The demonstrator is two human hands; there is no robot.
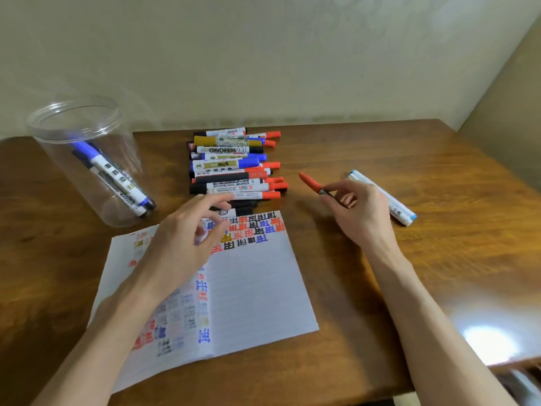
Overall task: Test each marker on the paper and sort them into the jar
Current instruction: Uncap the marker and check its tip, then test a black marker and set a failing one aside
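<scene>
A pile of several whiteboard markers [234,165] with red, blue, black and yellow caps lies at the table's far middle. An open lined notebook [251,288] with coloured test marks sits in front of it. My left hand [187,230] hovers over the notebook's top edge beside the nearest markers, fingers loosely curled, holding nothing. My right hand [354,209] pinches a red-capped marker [311,183], its cap pointing up and left. A clear plastic jar [85,159] stands at the far left with a few blue and black markers leaning inside.
Two light-blue-capped markers [386,200] lie on the wooden table [439,259] right behind my right hand. The table's right and front edges are close. A pale wall runs behind the table.
</scene>
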